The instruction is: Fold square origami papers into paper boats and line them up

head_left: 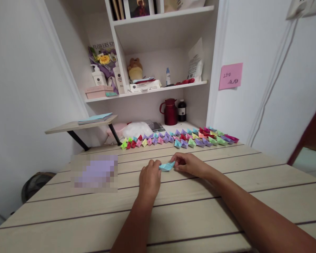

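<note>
A light blue folded paper boat (167, 166) is held between my two hands, just above or on the wooden table. My left hand (150, 177) is closed on its left end, with the back of the hand hiding most of the fingertips. At the other end, the thumb and fingers of my right hand (186, 164) pinch the boat's right tip. Behind my hands stand rows of small folded paper boats (192, 142) in purple, green, pink, red, yellow and blue.
To the left lies a blurred purple patch (100, 170), perhaps paper. A small raised stand (68, 127) bears blue sheets (96, 118). At the back are a dark red jug (170, 112), a dark bottle (182, 110) and a white shelf (173, 87). A pink note (230, 76) hangs on the wall.
</note>
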The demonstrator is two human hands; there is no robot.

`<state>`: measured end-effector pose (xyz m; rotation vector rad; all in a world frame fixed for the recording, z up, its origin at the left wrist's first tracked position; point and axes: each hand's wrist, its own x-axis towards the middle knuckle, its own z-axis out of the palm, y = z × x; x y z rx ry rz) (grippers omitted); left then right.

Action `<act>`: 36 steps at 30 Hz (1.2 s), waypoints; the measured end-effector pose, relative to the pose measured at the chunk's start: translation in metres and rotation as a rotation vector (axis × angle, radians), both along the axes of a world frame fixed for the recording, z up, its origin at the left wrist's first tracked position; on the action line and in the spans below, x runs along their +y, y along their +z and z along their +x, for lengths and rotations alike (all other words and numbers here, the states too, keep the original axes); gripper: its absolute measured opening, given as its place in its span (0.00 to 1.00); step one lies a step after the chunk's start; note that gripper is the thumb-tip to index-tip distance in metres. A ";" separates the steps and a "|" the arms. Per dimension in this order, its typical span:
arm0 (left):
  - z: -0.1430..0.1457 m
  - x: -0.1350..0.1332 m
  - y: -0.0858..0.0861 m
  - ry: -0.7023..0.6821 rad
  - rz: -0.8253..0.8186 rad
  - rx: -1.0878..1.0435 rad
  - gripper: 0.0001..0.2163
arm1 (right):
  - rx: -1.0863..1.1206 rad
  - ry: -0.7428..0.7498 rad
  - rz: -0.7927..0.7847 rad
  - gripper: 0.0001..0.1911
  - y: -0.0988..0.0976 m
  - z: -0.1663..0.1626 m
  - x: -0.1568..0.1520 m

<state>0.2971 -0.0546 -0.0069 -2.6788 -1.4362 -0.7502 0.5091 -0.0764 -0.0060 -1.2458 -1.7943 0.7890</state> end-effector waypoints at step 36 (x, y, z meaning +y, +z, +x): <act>-0.008 0.017 -0.009 0.128 -0.139 -0.332 0.09 | -0.124 -0.023 0.123 0.09 -0.001 -0.007 0.004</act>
